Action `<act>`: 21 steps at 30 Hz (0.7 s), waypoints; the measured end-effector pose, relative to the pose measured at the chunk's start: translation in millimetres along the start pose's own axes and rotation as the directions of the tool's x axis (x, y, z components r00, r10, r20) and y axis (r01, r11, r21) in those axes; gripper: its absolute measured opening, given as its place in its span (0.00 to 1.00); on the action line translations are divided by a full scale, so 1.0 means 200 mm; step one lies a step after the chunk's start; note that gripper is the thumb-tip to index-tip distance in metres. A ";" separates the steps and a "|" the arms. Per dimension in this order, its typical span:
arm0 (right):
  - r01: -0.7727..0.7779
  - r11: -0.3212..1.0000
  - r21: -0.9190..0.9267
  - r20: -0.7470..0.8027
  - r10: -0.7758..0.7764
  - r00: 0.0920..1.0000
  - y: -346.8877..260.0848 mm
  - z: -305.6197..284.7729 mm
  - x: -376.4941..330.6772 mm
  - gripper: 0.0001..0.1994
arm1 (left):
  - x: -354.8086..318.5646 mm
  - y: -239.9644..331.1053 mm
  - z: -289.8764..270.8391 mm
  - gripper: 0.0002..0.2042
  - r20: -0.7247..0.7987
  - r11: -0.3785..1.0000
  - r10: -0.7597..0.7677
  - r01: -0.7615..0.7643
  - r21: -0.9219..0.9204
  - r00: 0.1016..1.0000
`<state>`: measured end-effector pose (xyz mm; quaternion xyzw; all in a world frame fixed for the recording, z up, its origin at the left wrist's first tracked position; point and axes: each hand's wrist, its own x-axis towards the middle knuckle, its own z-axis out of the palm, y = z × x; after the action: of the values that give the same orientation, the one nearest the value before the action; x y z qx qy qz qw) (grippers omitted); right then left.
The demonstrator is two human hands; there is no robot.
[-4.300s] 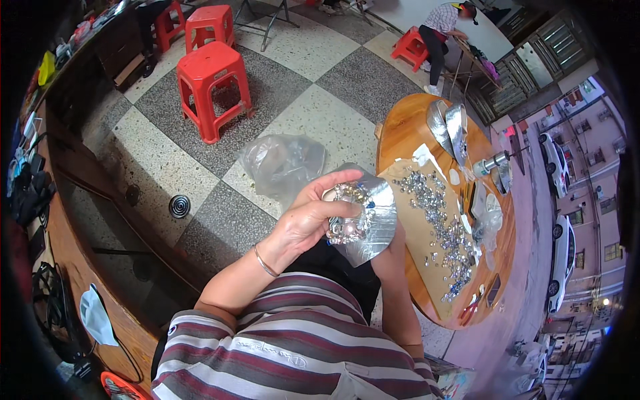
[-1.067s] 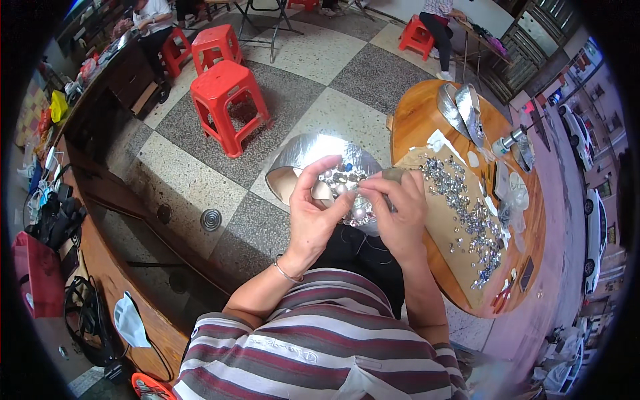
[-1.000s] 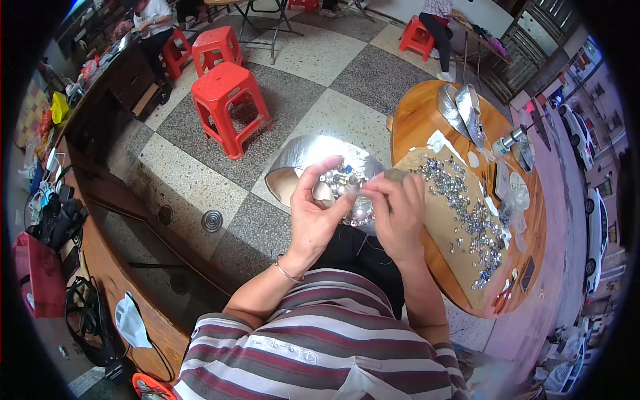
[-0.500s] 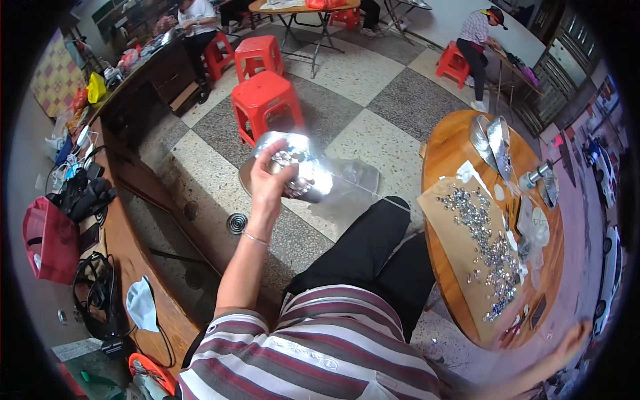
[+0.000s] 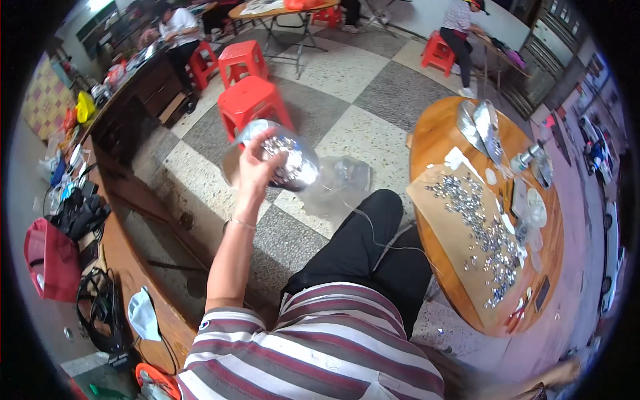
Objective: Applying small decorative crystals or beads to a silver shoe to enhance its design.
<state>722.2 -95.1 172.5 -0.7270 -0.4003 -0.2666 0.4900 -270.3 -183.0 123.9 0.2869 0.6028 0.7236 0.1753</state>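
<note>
Bag aloft in left hand.

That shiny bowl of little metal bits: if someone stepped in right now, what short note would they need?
Left hand: raised out to the left over the floor, grip shut on the bowl, which is tilted and holds small metal bits.
Right hand: out of view.
Clear bag: on the floor by the knee.
Table: a board with many more bits spread on it.
Done: some bits are in the bowl.
Left: the pile on the board looks unsorted.
</note>
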 end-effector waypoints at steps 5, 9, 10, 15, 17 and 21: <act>-0.264 0.743 0.616 0.581 -0.202 0.789 -2.09 0.11 -1.06 0.11 | -0.34 0.02 0.64 0.24 0.159 0.992 -0.066 0.082 -0.097 0.985; -0.351 0.560 0.750 0.659 -0.679 0.324 -2.61 0.12 -1.45 0.07 | -0.48 -0.05 0.99 0.22 0.241 0.954 -0.165 0.216 -0.206 0.956; -0.313 0.457 0.832 0.551 -0.745 0.377 -2.65 0.20 -1.53 0.06 | -0.51 -0.08 1.05 0.22 0.254 0.936 -0.195 0.257 -0.241 0.948; -0.247 0.405 0.880 0.474 -0.774 0.420 -2.65 0.50 -1.83 0.05 | -0.50 -0.24 1.13 0.19 0.317 0.743 -0.352 0.469 -0.478 0.881; -0.231 0.417 0.879 0.476 -0.780 0.405 -2.63 0.56 -1.88 0.05 | -0.48 -0.30 1.13 0.20 0.348 0.663 -0.440 0.561 -0.495 0.828; -0.208 0.445 0.871 0.492 -0.790 0.366 -2.60 0.65 -1.96 0.04 | -0.45 -0.41 1.11 0.21 0.466 0.408 -0.590 0.742 -0.532 0.659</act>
<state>72.1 4.4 77.8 -0.3057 -0.8093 0.2848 0.4128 -68.8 -48.3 49.7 0.0078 0.3316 0.7254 0.6032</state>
